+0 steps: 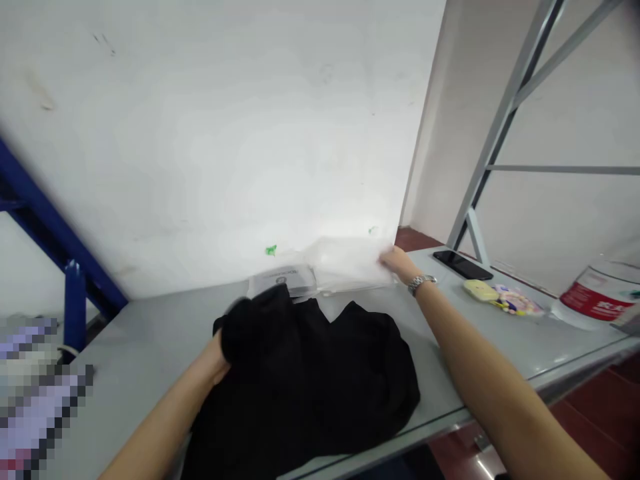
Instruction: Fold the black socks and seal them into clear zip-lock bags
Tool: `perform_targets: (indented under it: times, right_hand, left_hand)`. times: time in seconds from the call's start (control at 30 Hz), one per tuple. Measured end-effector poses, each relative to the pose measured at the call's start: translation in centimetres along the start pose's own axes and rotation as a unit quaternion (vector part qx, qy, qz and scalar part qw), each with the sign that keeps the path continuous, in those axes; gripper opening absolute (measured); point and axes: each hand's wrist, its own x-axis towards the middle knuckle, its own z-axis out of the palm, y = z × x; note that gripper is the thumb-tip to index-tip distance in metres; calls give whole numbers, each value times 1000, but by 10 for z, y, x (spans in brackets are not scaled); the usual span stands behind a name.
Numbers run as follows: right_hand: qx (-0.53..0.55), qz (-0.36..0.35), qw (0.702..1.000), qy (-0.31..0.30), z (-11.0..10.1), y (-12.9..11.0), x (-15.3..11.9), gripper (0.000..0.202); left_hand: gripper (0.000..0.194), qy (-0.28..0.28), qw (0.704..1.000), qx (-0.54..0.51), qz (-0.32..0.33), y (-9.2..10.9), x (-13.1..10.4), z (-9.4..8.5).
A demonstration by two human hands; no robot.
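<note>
A black garment [325, 380] lies bunched over the front of the grey table, part of it hanging past the front edge. My left hand [220, 353] is at the garment's left side, its fingers hidden by black cloth. Near the back edge, my right hand [395, 262] has its fingers closed on the right end of a translucent plastic bag [345, 263]. Left of that bag, a clear packet with printing [285, 280] lies behind the garment.
On the right of the grey table [150, 347] are a black phone [463, 265], a yellow item [481, 290], a colourful packet [517, 301] and a large bottle with a red label [595, 293]. A white wall stands behind; metal frames rise at both sides.
</note>
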Motion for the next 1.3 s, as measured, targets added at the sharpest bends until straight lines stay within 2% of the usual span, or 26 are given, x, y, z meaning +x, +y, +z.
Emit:
perform_targets:
  times: [0.1, 0.23, 0.3, 0.37, 0.5, 0.57, 0.63, 0.7, 0.73, 0.8, 0.87, 0.93, 0.97, 1.0, 1.07, 1.13, 1.17, 1.23, 1.3]
  right_hand:
    - [-73, 27, 996, -29, -1, 19, 7, 24]
    - [-150, -21, 988, 11, 6, 20, 8, 46]
    - [-193, -55, 979, 44, 11, 10, 3, 51]
    - [-229, -99, 967, 56, 18, -4, -6, 47]
    - [-262, -237, 935, -8, 36, -45, -42, 32]
    - [-272, -353, 894, -50, 47, -69, -69, 36]
    - [-290, -534, 791, -67, 56, -89, -95, 44]
    - [-280, -653, 702, -53, 62, -105, -118, 45]
    - [-268, -684, 677, -39, 63, -110, -126, 45]
    - [-253, -714, 652, -15, 64, -115, -136, 44]
    - [-267, -724, 635, -21, 66, -115, -139, 34]
    - [-298, -716, 630, -45, 69, -112, -138, 22]
    - [-311, -708, 631, -56, 71, -111, -137, 20]
    - [-322, -700, 634, -67, 73, -109, -136, 19]
    - [-337, -686, 639, -86, 77, -107, -135, 19]
    - [-346, -679, 640, -102, 79, -106, -135, 19]
    - [-348, -676, 640, -109, 80, -107, -136, 19]
    - [-342, -667, 650, -123, 80, -108, -138, 21]
    - [-312, -635, 692, -141, 79, -109, -140, 26]
  left_hand:
    - [34, -12, 994, 109, -9, 1, -2, 12]
    - [49, 21, 981, 189, 28, 2, 0, 13]
    - [57, 36, 980, 192, 33, -1, 2, 11]
    - [60, 45, 981, 184, 38, -5, 4, 9]
    - [48, 4, 989, 125, 73, -5, 0, 13]
    - [42, -36, 996, 50, 69, -1, -3, 15]
    - [40, -69, 995, -49, 55, 1, -6, 16]
    - [42, -85, 988, -123, 34, 1, -5, 16]
    - [44, -87, 987, -134, 20, -1, -4, 16]
    - [48, -76, 993, -95, 5, -4, -1, 17]
    - [51, -21, 999, -5, 49, -7, -1, 19]
    - [49, 27, 987, 93, 125, -7, -6, 23]
    - [46, 21, 978, 133, 157, -6, -11, 24]
    - [47, -7, 969, 167, 179, -5, -16, 25]
    - [60, -94, 950, 224, 196, -3, -27, 26]
    - [73, -121, 931, 283, 195, -4, -32, 26]
    - [68, -110, 924, 315, 189, -5, -32, 24]
    - [41, -74, 911, 370, 167, -5, -26, 20]
    - [27, -51, 913, 376, 148, -2, -18, 14]
